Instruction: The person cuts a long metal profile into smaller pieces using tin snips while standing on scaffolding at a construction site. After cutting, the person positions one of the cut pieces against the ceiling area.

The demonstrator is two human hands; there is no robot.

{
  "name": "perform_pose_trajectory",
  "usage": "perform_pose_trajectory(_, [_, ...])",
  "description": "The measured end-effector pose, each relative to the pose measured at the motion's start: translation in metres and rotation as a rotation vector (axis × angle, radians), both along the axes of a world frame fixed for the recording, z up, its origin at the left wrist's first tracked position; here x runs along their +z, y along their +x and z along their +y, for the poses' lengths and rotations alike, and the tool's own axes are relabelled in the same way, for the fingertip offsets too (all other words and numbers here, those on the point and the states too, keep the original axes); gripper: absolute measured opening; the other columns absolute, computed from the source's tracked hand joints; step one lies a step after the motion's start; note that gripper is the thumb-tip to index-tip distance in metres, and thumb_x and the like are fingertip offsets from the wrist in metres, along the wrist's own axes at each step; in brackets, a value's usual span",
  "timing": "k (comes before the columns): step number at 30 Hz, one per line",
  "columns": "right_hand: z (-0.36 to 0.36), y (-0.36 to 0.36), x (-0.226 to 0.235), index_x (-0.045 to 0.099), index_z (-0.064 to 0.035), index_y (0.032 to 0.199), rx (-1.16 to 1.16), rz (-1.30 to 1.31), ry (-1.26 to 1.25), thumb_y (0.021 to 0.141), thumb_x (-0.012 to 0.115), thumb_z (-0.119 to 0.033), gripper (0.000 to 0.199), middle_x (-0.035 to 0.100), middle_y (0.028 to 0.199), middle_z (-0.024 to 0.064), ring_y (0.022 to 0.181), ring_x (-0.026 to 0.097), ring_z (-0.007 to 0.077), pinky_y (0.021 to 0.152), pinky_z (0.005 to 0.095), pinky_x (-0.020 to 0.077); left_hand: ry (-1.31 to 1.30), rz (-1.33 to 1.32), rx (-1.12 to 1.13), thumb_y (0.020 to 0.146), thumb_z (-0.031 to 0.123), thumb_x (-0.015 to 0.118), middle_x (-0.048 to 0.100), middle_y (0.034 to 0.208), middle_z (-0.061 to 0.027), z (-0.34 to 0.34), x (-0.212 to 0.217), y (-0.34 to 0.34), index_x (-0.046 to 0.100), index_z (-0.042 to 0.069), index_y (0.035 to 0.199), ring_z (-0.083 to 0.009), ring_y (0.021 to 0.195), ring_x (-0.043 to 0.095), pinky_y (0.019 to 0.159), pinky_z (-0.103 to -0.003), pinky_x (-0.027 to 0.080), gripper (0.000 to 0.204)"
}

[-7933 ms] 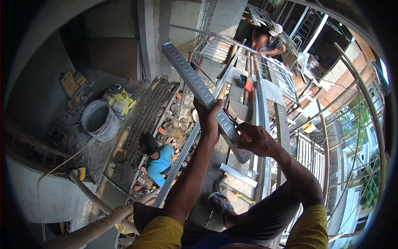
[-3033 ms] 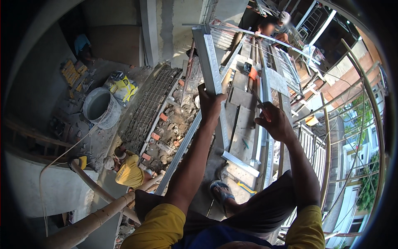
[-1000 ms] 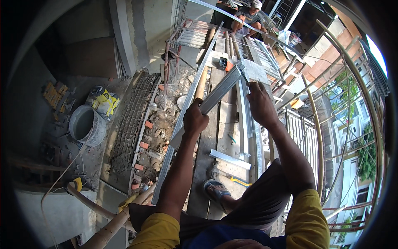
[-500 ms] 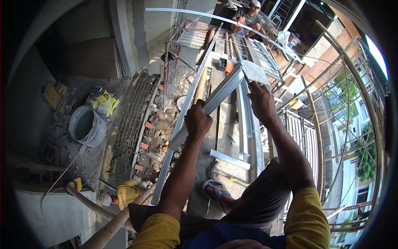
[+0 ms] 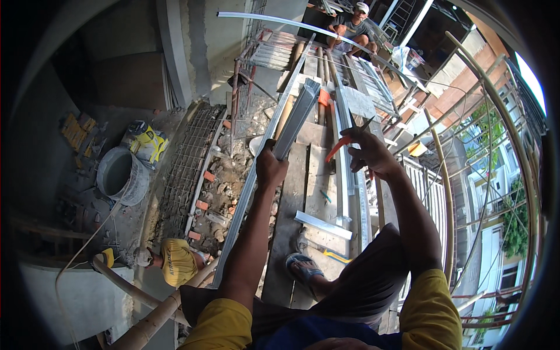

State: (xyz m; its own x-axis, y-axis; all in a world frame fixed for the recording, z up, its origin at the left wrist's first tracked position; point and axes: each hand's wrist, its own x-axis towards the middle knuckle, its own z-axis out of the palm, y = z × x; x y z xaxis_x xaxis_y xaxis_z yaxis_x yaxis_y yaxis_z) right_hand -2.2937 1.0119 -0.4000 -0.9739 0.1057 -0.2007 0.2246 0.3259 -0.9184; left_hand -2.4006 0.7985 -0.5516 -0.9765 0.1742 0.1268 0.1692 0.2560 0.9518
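1. We are holding the metal channel [image 5: 298, 116] above the planks [image 5: 294, 186], our left hand [image 5: 272, 167] closing around it.
2. Our right hand [image 5: 373, 153] is loosely holding snips [image 5: 336, 148] above the planks.
3. With one hand only supporting, we are risking a slip, left of the planks, onto rubble [image 5: 238, 175].

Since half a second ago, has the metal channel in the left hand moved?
Yes. The metal channel swung its far end leftward, from right of the orange object to left of it.
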Motion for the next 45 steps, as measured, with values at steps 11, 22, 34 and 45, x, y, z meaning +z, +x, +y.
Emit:
perform_pose_trajectory(11, [-0.061,0.004,0.016,0.043,-0.0070,0.129,0.483,0.118,-0.868,0.087,0.058,0.004,0.046,0.048,0.139,0.0182,0.134,0.042,0.0324,0.113,0.0514,0.0308,0.341,0.063,-0.204,0.071,0.029,0.080,0.063,0.112,-0.0185,0.007,-0.042,-0.020,0.054,0.000,0.120,-0.0308,0.103,0.061,0.088,-0.040,0.047,0.063])
perform_pose_trajectory(22, [-0.100,0.030,0.028,0.038,-0.0043,0.131,0.586,-0.135,-0.720,0.087,0.065,-0.004,0.052,0.063,0.109,0.0161,0.105,0.063,0.0283,0.093,0.0401,0.0493,0.365,0.104,-0.249,0.072,0.021,0.080,0.065,0.098,-0.0120,-0.015,-0.026,-0.027,0.056,0.004,0.105,-0.0265,0.090,0.063,0.080,-0.037,0.049,0.044])
perform_pose_trajectory(34, [-0.101,0.024,0.025,0.039,-0.0018,0.128,0.689,-0.402,-0.718,0.092,0.061,-0.011,0.043,0.066,0.095,0.0204,0.086,0.069,0.0311,0.077,0.0414,0.0573,0.256,0.322,-0.323,0.070,0.003,0.073,0.059,0.100,-0.0150,-0.022,-0.027,-0.037,0.054,0.004,0.104,-0.0352,0.097,0.058,0.084,-0.039,0.048,0.039])
perform_pose_trajectory(45, [-0.110,0.028,0.042,0.053,-0.0011,0.099,0.617,-0.383,-0.404,0.093,0.063,-0.018,0.021,0.060,0.078,0.0073,0.076,0.065,0.0184,0.078,0.0347,0.0562,0.171,0.521,-0.336,0.065,0.002,0.076,0.059,0.101,-0.0146,-0.020,-0.024,-0.032,0.054,0.005,0.104,-0.0362,0.098,0.058,0.084,-0.040,0.048,0.045])
